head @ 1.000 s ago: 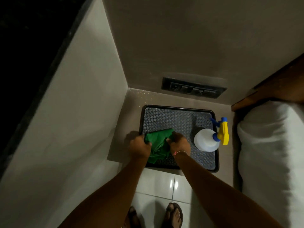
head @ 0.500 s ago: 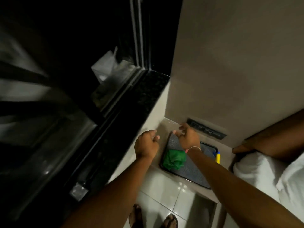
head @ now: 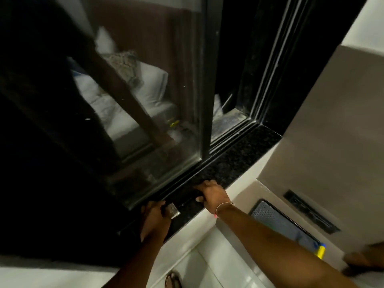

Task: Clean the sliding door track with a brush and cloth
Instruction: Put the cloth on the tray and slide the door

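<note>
A paintbrush (head: 174, 210) with a silver ferrule and a dark handle lies on the black granite sill (head: 239, 159). My left hand (head: 154, 217) is closed around its bristle end. My right hand (head: 211, 194) curls over the far end of the handle. Just beyond both hands runs the dark sliding door track (head: 228, 140), with the black-framed glass panel (head: 205, 100) standing in it. The green cloth is out of sight, likely behind my right forearm.
On the floor at the lower right sits a dark tray (head: 276, 221), and the yellow and blue trigger of a spray bottle (head: 320, 251) shows at its far end. Above it is a wall socket panel (head: 309, 213). A sandalled foot (head: 172, 279) stands on white tiles.
My view swung up from the tray to the sill. Both hands left the green cloth on the tray, rose to the sill and closed on the brush.
</note>
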